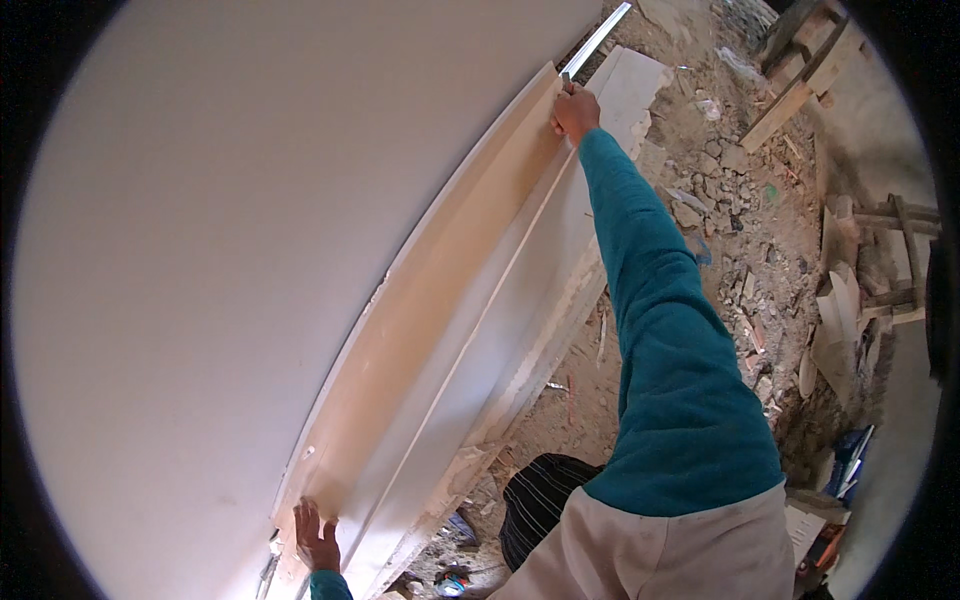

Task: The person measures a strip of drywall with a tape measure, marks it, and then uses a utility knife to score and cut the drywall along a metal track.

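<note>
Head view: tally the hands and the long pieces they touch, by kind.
Bare hands: 2, left hand flat on the strip's near end, right hand at its far end.
Long pale beige moulding strip: 1.
Thin metal straightedge past the right hand: 1.
Large white wall panel: 1.
Total: 5.

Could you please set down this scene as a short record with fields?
Setting: building site with a rubble-strewn dirt floor
Main thing: long pale moulded strip lying against a big white board
Left hand: flat on the strip's near end, fingers spread
Right hand: arm in teal sleeve stretched out, grip closed at the strip's far end
Beyond the far end: thin metal rail
Nearby: wooden planks on the floor, top right
</note>
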Motion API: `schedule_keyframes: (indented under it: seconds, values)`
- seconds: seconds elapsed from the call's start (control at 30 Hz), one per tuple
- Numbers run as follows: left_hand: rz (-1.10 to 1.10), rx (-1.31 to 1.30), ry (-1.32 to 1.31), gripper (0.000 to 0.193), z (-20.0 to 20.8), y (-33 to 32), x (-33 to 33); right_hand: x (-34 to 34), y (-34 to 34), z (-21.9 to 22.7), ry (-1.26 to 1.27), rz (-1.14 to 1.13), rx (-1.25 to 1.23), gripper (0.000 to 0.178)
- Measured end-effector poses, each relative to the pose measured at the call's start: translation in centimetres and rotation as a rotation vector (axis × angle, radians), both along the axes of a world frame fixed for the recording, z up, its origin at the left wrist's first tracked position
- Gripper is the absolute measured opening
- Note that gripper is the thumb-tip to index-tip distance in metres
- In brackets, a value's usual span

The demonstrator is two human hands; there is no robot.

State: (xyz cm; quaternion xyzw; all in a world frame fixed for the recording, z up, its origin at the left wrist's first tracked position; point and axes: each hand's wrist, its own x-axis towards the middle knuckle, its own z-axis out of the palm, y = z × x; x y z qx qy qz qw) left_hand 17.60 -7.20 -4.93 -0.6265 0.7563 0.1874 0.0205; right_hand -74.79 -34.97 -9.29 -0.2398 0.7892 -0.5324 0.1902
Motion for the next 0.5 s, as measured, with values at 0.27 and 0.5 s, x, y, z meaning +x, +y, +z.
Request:
schedule_keyframes:
  seconds: [0.27,0.5]
  values:
    - [0.051,0.023,0.098,0.057,-0.3,0.1,0.6,1.1,-1.5,1.2,-0.195,-0.178,0.052,0.018]
    - [0.028,-0.029,0.067,0.057,-0.8,0.2,0.7,1.8,-1.4,1.6,-0.131,-0.186,0.059,0.021]
